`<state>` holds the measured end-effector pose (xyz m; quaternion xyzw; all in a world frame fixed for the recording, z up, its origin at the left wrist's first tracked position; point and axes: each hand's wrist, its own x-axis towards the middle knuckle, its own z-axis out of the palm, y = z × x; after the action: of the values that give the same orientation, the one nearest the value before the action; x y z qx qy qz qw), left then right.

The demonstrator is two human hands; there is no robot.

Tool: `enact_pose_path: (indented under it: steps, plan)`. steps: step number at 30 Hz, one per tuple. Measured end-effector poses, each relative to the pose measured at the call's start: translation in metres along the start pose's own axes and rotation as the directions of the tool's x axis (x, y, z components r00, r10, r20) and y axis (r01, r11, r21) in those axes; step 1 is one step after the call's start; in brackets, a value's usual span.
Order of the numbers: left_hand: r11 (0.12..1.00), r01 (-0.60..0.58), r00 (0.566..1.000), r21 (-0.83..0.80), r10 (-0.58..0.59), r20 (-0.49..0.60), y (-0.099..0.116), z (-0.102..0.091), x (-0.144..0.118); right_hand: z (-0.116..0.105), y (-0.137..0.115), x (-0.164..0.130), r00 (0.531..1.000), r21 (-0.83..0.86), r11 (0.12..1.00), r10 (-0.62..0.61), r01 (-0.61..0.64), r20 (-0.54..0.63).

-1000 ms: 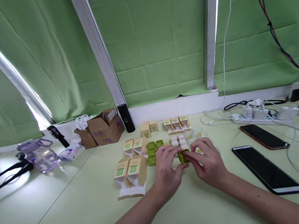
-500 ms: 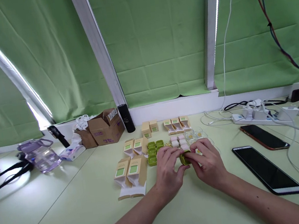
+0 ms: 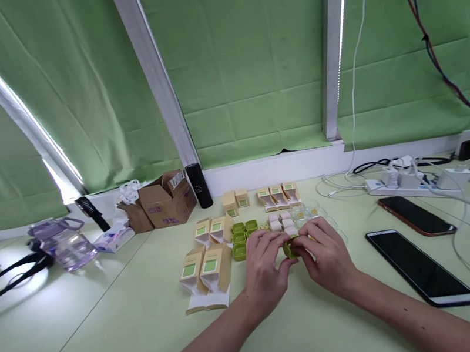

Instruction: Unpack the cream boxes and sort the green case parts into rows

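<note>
Between my two hands is a small olive-green square case (image 3: 290, 249), partly covered by fingers. My left hand (image 3: 263, 264) pinches its left side between thumb and fingertips. My right hand (image 3: 326, 253) is closed at its right side, fingertips at the case's opening; whatever lies inside is hidden. Just left of my left hand stand several matching green cases (image 3: 238, 238) in rows. Beyond the hands sit small pinkish-white blocks (image 3: 287, 223) and clear round plastic pieces (image 3: 312, 210). Open kraft boxes with green labels (image 3: 216, 265) lie to the left.
More kraft boxes (image 3: 278, 195) stand farther back. A brown carton (image 3: 168, 201), a black cylinder (image 3: 199, 186) and a purple water jug (image 3: 64, 243) are at the back left. Two phones, one with a white-edged face (image 3: 421, 265), and a power strip (image 3: 414, 183) with cables lie right.
The fingers of my right hand have shifted slightly at the case's edge. Otherwise both hands keep the same place and hold.
</note>
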<state>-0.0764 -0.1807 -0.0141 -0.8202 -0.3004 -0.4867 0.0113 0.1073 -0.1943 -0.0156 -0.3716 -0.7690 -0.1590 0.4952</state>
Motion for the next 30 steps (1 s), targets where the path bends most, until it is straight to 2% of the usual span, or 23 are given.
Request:
enact_pose_path:
  steps: [9,23,26,30]
  plan:
    - [1.000,0.002,0.999,0.006,-0.002,-0.036,-0.001,-0.001,0.002,-0.002,-0.002,0.001,0.999,-0.006,0.999,-0.042,0.042,-0.024]
    - [0.999,0.022,0.999,0.022,-0.022,-0.036,-0.005,0.000,0.000,-0.001,-0.004,0.001,0.997,-0.011,0.998,-0.061,0.060,-0.040]
    - [0.998,0.055,0.998,0.025,-0.054,-0.031,-0.008,0.000,0.000,-0.002,-0.007,0.002,0.995,-0.005,0.997,-0.072,0.072,-0.071]
    - [0.987,0.158,0.986,0.012,-0.157,-0.051,-0.016,0.000,0.002,-0.003,-0.012,0.002,0.991,0.007,0.997,-0.077,0.078,-0.112]
